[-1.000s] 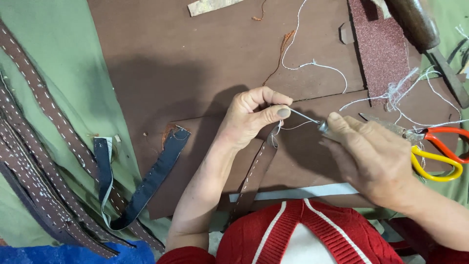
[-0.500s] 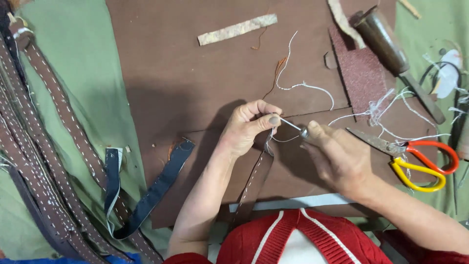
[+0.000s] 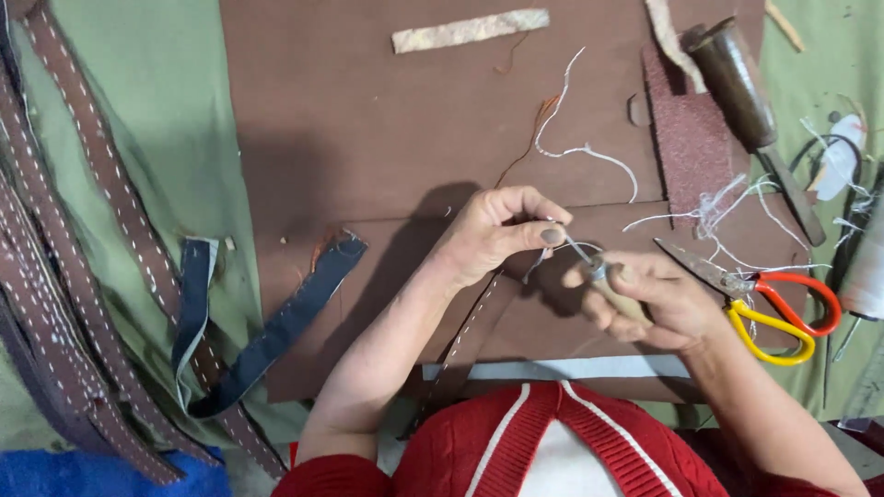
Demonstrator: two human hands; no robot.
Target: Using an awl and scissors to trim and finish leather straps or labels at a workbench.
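The left hand [image 3: 493,235] is pinching the top end of a narrow brown strap [image 3: 465,345] with white stitching, thumb and forefinger pressed together on it, the other fingers curled in; the grip is probably keeping the working end raised and taut near the tool. The strap is running down from that pinch toward the person's red jumper [image 3: 562,442], lying over the brown leather sheet [image 3: 368,138] that covers the middle of the tabletop [image 3: 184,120]. The right hand [image 3: 649,299] is closed around the wooden handle of an awl [image 3: 599,276], fingers wrapped tight, with the thin metal tip pointing up and left to the left fingertips; tip and fingers appear to be touching, though whether the point is in the strap cannot be told. A white thread [image 3: 589,152] is trailing over the leather above both hands. Scissors [image 3: 764,299] with one red and one yellow loop are lying just beside the right hand, probably kept within quick reach. A dark wooden-handled tool [image 3: 737,83] is resting at upper right, partly on a piece of reddish sandpaper [image 3: 686,138]. Stitched brown straps [image 3: 83,230] are piling along the left edge, well apart from the hands, beside a dark blue strap [image 3: 276,336] bent in a loop.
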